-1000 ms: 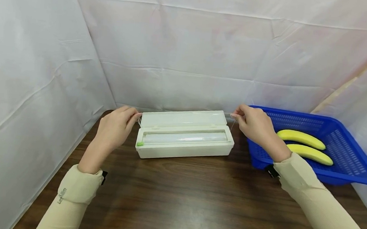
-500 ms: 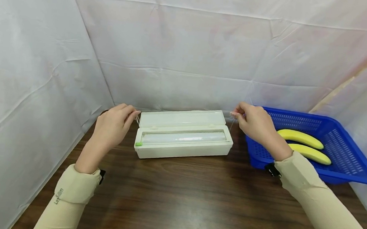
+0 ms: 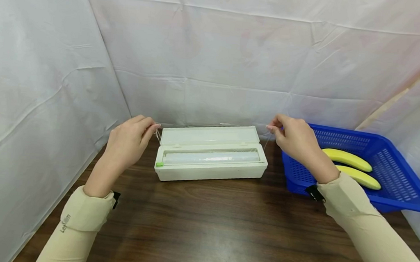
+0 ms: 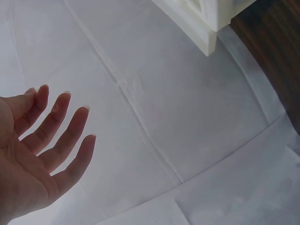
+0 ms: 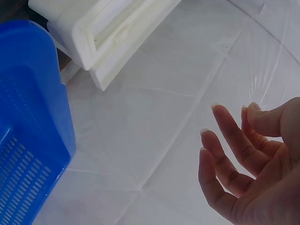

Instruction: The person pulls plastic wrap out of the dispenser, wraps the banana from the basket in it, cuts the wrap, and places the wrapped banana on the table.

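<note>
A white cling film box (image 3: 212, 173) lies on the table with its lid (image 3: 209, 136) tipped back. Inside it is a roll of cling film (image 3: 208, 158), and a small green tab (image 3: 160, 164) sits at the left end of the front edge. Clear cling film (image 5: 260, 89) rises from the box, gathered to creases where my right hand (image 3: 297, 141) pinches its corner between thumb and index finger. Off the lid's left end, my left hand (image 3: 126, 143) pinches the film's other corner. In the left wrist view, that hand's (image 4: 44, 136) remaining fingers are spread loosely.
To the right stands a blue plastic basket (image 3: 406, 175) with two yellow bananas (image 3: 348, 158) in it. My right forearm passes over its near left corner. White cloth (image 3: 216, 45) hangs behind and at the sides of the brown wooden table (image 3: 195, 224).
Both hands have risen slightly, still pinching the film; the left has also shifted a little to the left. Box, basket and bananas stay put.
</note>
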The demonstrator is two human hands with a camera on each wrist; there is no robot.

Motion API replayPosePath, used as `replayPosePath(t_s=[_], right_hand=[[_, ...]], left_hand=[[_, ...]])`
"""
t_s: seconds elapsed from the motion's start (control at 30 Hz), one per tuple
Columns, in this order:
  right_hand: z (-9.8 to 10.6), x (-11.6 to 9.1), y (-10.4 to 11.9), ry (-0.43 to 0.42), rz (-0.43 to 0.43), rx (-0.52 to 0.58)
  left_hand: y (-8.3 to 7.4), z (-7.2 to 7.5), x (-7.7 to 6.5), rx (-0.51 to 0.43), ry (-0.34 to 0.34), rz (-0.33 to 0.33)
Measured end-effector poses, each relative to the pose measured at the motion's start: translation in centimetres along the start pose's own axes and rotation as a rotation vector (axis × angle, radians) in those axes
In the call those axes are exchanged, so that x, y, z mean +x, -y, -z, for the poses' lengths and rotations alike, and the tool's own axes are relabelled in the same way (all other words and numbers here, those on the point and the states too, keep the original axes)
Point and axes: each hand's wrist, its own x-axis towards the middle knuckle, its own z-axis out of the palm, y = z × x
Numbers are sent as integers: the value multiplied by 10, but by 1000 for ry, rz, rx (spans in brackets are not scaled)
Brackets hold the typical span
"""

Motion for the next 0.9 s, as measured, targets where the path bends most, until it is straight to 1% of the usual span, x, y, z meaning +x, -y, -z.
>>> replayPosePath(t_s=[0.33, 0.7, 0.9], right_hand=[[7, 2, 3, -6, -9, 6], [14, 3, 6, -23, 3, 7], [19, 4, 8, -27, 5, 7]], left_hand=[[-3, 6, 2, -4, -33, -17], [-8, 13, 2, -6, -67, -11], [-9, 14, 3, -12, -103, -25]])
